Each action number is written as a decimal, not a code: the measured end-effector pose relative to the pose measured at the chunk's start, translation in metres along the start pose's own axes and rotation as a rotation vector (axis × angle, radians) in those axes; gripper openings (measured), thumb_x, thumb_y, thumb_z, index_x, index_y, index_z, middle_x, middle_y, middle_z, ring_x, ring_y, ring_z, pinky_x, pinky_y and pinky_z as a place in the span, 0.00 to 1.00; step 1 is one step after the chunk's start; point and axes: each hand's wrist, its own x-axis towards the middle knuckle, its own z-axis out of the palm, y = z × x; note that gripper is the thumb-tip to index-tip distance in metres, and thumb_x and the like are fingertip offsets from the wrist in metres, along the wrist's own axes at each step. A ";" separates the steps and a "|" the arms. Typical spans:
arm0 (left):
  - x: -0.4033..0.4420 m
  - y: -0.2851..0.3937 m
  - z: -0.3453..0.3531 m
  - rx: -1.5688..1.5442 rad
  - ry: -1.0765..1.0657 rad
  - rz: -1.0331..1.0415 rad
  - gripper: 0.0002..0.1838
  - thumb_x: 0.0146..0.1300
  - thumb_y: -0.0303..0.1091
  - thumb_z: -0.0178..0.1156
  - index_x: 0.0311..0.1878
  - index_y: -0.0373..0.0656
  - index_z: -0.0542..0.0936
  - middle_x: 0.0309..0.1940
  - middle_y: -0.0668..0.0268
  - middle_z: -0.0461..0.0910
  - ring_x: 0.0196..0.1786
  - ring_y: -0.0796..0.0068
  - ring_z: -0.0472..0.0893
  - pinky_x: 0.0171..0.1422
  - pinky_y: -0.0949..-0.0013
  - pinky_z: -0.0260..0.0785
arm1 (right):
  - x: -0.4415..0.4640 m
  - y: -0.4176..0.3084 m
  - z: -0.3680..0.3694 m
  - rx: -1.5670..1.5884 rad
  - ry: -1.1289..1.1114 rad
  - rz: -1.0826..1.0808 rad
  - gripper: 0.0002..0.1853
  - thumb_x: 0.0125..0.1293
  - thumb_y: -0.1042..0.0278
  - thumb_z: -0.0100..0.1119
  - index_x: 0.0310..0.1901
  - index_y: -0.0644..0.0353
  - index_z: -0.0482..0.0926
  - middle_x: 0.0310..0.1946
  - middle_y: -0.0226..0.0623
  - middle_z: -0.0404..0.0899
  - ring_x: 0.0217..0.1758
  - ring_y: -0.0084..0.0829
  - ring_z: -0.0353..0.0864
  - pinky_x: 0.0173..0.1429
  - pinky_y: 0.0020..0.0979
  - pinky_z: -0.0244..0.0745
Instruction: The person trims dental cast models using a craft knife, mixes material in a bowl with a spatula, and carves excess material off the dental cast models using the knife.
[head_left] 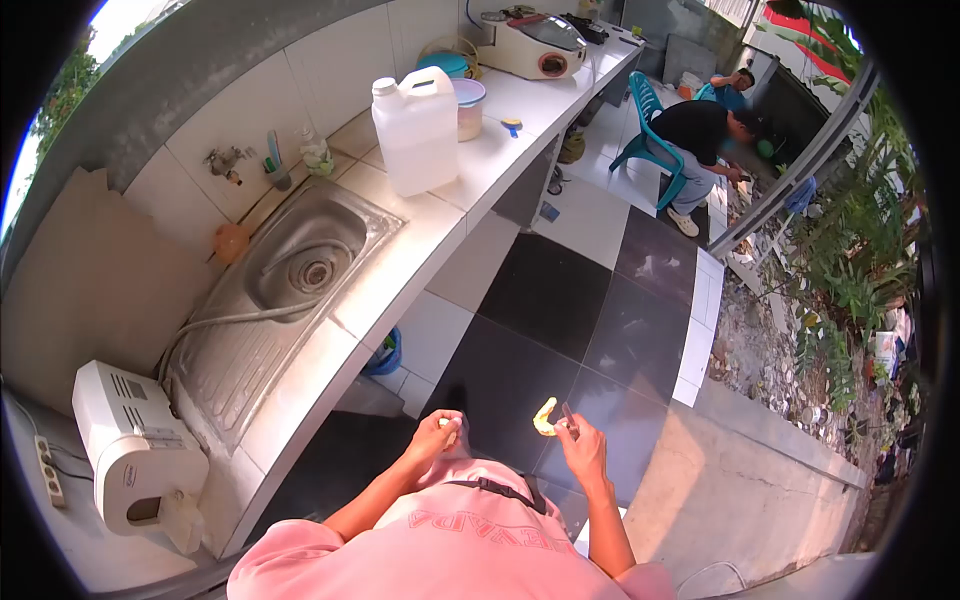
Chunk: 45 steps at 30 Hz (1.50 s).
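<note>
My left hand (438, 436) is closed in front of my pink shirt, with a small pale-yellow piece (450, 424) just showing between its fingers. To its right, my right hand (584, 448) grips a thin dark tool (569, 415), perhaps a knife, though its kind is unclear. Against the fingers and tool sits a curved yellow-and-white piece (545, 416), bent like a hook. Both hands are held apart, above the dark floor tiles.
At left runs a tiled counter with a steel sink (305, 265), hose, white jug (415, 135) and white machine (140, 455). A blue bin (386, 353) stands below. Farther off, a person (700, 130) bends forward on a green chair (648, 150); another person (735, 90) sits behind.
</note>
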 end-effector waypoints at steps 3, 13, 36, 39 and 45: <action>0.095 0.080 0.010 0.254 -0.049 0.037 0.14 0.69 0.37 0.61 0.53 0.44 0.75 0.32 0.70 0.78 0.32 0.80 0.78 0.36 0.74 0.72 | 0.062 0.012 0.010 -0.024 0.098 0.067 0.10 0.64 0.61 0.64 0.40 0.59 0.83 0.27 0.39 0.87 0.32 0.37 0.88 0.40 0.34 0.77; 0.255 0.293 0.056 0.559 0.022 0.346 0.23 0.62 0.40 0.67 0.51 0.37 0.68 0.32 0.58 0.81 0.32 0.69 0.82 0.41 0.65 0.75 | 0.238 0.005 -0.001 0.056 0.246 0.285 0.11 0.66 0.61 0.63 0.39 0.61 0.82 0.27 0.38 0.87 0.33 0.36 0.89 0.43 0.37 0.79; 0.533 0.471 0.148 0.349 0.508 0.324 0.20 0.58 0.33 0.69 0.53 0.36 0.81 0.43 0.56 0.84 0.46 0.63 0.84 0.55 0.64 0.76 | 0.874 -0.185 -0.057 -0.011 -0.164 -0.388 0.12 0.67 0.60 0.61 0.40 0.61 0.79 0.25 0.42 0.83 0.28 0.41 0.83 0.36 0.39 0.73; 0.577 0.505 0.150 0.384 0.523 0.450 0.19 0.58 0.32 0.69 0.52 0.35 0.80 0.44 0.53 0.84 0.48 0.60 0.84 0.56 0.63 0.75 | 0.909 -0.193 -0.037 0.001 -0.171 -0.405 0.14 0.65 0.58 0.63 0.41 0.61 0.80 0.26 0.40 0.85 0.29 0.38 0.84 0.37 0.36 0.75; 0.667 0.571 0.152 0.576 0.695 0.677 0.15 0.57 0.27 0.65 0.48 0.38 0.80 0.43 0.52 0.81 0.49 0.51 0.79 0.54 0.53 0.73 | 0.980 -0.200 -0.020 0.035 -0.318 -0.276 0.12 0.65 0.61 0.64 0.41 0.61 0.80 0.28 0.34 0.86 0.32 0.24 0.83 0.41 0.29 0.73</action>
